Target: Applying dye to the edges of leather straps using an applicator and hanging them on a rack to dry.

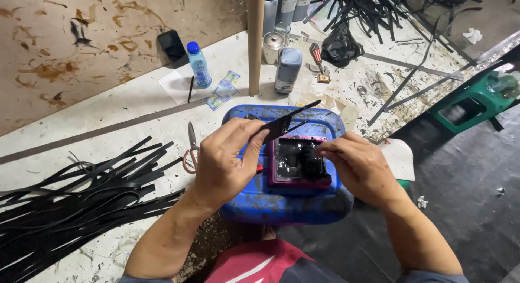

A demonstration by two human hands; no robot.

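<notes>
My left hand (227, 161) pinches a flat black strip piece (281, 126) that points up and to the right, above a blue plastic container (281, 199) lying on its side. My right hand (360, 166) has its fingers closed on a thin tool or strip end at the edge of a magenta-rimmed tray of black liquid (298, 164) that sits on the blue container. What the right fingers hold is too small to name.
A heap of long black strips (81, 196) lies at the left. Orange-handled scissors (190, 147) rest beside the container. Behind are a small blue-capped bottle (199, 65), a phone (172, 46), a grey bottle (287, 70), a wooden post (255, 42) and a green stool (471, 101).
</notes>
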